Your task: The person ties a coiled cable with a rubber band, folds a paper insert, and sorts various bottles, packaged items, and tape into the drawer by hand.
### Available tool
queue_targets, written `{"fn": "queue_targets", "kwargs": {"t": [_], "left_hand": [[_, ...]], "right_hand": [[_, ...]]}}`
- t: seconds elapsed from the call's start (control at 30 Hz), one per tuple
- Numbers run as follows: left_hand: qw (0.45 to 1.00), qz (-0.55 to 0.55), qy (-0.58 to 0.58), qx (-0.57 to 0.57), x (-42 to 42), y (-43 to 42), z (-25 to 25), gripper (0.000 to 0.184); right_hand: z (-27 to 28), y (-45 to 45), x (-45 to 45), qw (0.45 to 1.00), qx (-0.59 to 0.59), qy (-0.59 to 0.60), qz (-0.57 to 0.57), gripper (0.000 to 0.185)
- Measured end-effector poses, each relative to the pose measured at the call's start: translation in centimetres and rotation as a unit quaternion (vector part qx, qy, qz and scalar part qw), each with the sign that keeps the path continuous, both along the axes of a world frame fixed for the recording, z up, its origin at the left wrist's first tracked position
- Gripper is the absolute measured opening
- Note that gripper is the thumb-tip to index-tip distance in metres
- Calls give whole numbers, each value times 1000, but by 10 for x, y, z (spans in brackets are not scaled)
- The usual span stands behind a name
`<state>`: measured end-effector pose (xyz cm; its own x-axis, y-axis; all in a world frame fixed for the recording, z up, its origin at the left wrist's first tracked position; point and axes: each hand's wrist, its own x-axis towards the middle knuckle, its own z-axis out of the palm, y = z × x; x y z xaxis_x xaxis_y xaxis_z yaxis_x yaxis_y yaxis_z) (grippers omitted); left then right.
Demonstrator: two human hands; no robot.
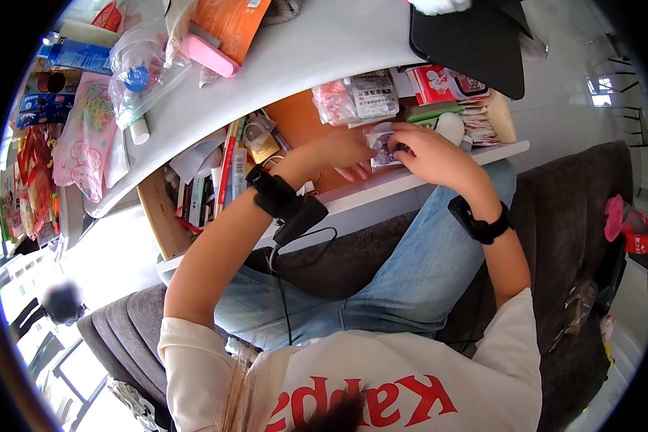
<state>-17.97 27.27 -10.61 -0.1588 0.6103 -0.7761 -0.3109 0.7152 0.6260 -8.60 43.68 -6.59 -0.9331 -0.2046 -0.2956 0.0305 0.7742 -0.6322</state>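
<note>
A small clear bag of purple bead-like pieces [384, 153] is held between my two hands above the open drawer [306, 108]. My right hand [433, 155] curls over the bag's right side, thumb and fingers pinched on it. At its left edge is my left hand [344, 153], fingers bent and closed against the bag; part of that grip is hidden. Just behind lies a clear packet with a printed white label [373, 96]. A white rounded object [450, 128] sits right of my right hand.
The drawer's left part holds pens and books [227, 169] and a padlock-like item [261, 138]. Red-and-white packs [439, 83] and paper sachets [477, 122] fill its right end. On the desk [295, 54] are plastic bags [140, 75], a pink case [210, 55] and a black panel [475, 43].
</note>
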Motion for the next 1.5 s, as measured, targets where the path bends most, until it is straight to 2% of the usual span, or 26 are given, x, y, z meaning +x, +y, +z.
{"fn": "queue_targets", "kwargs": {"t": [0.1,0.2,0.3,0.4,0.5,0.6,0.63,0.7,0.8,0.87,1.0,1.07,1.1,1.2,1.3,1.37,1.4,1.5], "left_hand": [[999,21,29,3,5,-1,3,34],[996,-5,87,10,6,0,8,35],[995,-39,86,40,5,0,7,36],[981,-51,147,118,9,-7,17,30],[911,-123,365,151,15,-16,15,38],[909,-158,351,161,15,-24,23,47],[900,-138,374,176,18,-27,23,47],[880,-93,418,206,24,-31,16,48],[772,-165,552,268,25,-20,5,42],[792,-191,532,231,27,-7,3,38],[815,-321,466,124,27,8,11,32],[848,-276,427,149,27,2,1,31],[863,-254,406,161,26,-2,-2,31],[863,-252,387,206,23,-10,0,29],[888,-270,350,123,21,-14,7,30],[862,-301,382,142,17,-18,13,32],[848,-315,398,151,15,-20,18,33],[864,-327,373,84,11,-26,30,37]], "right_hand": [[-6,-1,-5,1000,22,-8,17,16],[-3,-6,-8,999,39,-13,2,19],[0,-10,-7,998,63,-5,-24,23],[2,-9,-7,998,67,12,-11,23],[3,-6,-7,999,35,29,23,22],[15,0,-2,997,25,68,23,21],[22,3,1,996,27,84,16,21],[48,14,10,993,-6,107,-57,21],[67,30,26,968,-34,148,-198,22],[71,41,33,946,-26,176,-270,22],[68,43,34,942,-47,202,-262,20],[67,28,30,952,-68,183,-237,20],[64,21,26,959,-46,200,-196,18],[48,5,11,963,45,251,-84,13],[31,-3,-3,945,152,288,6,9],[24,-4,-10,935,189,296,57,8],[24,-6,-12,933,194,296,64,8],[25,-13,-17,930,200,298,75,10]]}}
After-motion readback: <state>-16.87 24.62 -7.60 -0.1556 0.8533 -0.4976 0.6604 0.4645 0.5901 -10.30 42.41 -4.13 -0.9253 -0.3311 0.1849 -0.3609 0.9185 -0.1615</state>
